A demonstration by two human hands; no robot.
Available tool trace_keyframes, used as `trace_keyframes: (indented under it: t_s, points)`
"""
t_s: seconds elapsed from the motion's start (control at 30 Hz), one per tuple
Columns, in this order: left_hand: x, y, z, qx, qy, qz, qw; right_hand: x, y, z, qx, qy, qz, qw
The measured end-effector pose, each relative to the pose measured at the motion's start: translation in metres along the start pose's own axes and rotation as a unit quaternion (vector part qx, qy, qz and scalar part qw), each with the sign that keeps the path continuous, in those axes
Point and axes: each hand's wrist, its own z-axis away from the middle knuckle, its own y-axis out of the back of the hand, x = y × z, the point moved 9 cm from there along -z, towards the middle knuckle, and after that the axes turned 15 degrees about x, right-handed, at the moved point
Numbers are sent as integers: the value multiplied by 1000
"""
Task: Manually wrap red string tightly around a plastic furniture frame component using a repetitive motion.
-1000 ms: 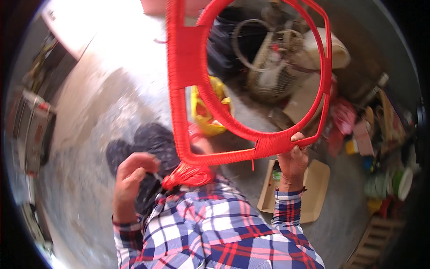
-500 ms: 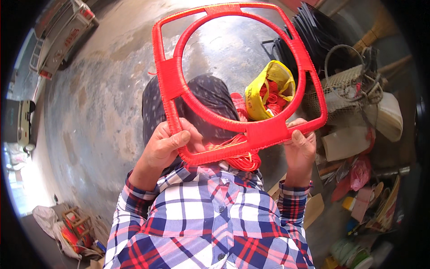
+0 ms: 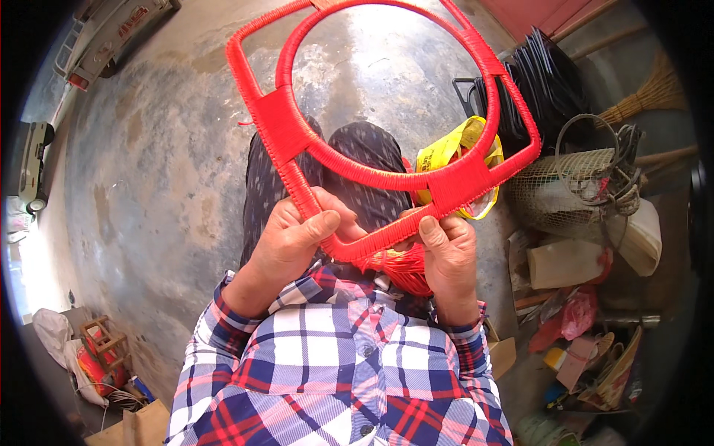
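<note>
Between both hands I hold a red cord-wrapped frame (image 3: 285, 125), a rounded square with a ring inside it, joined by wide wrapped bands. My left hand (image 3: 301, 234) is closed around the frame near its lower left corner, thumb on top. My right hand (image 3: 448, 253) grips the lower side, just below the near wrapped band. A bundle of red cord (image 3: 405, 269) hangs under the frame between my hands, partly hidden by the frame and the right hand. The frame's far edge runs out of the picture at the top.
Beyond the frame, a yellow bag (image 3: 439, 152) stands on the concrete floor (image 3: 171, 178). At right are stacked black frames (image 3: 547, 89), a wire mesh basket (image 3: 561, 189), a straw broom (image 3: 651, 93) and a pink plastic bag (image 3: 579, 312). A wooden stool (image 3: 104, 343) stands lower left.
The red frame has tilted and shifted left and up in view. My right hand has moved left along its lower side, closer to my left hand, which keeps its hold near the corner.
</note>
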Motion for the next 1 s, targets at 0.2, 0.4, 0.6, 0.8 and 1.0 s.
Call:
trace_keyframes:
  t_s: [0.2,0.4,0.6,0.8,1.0]
  points:
    - [-16,7,-1,40,43,38,998,10,-1,4,58,2,-1,998]
    - [-23,15,3,79,74,36,993,21,2,4,40,-12,33,999]
    - [-27,16,-1,83,73,37,993,26,-5,3,41,-33,10,999]
    - [-38,20,-2,94,82,50,991,36,-5,0,17,-63,26,998]
    - [-39,18,-3,93,76,37,992,41,-2,-2,24,-86,17,996]
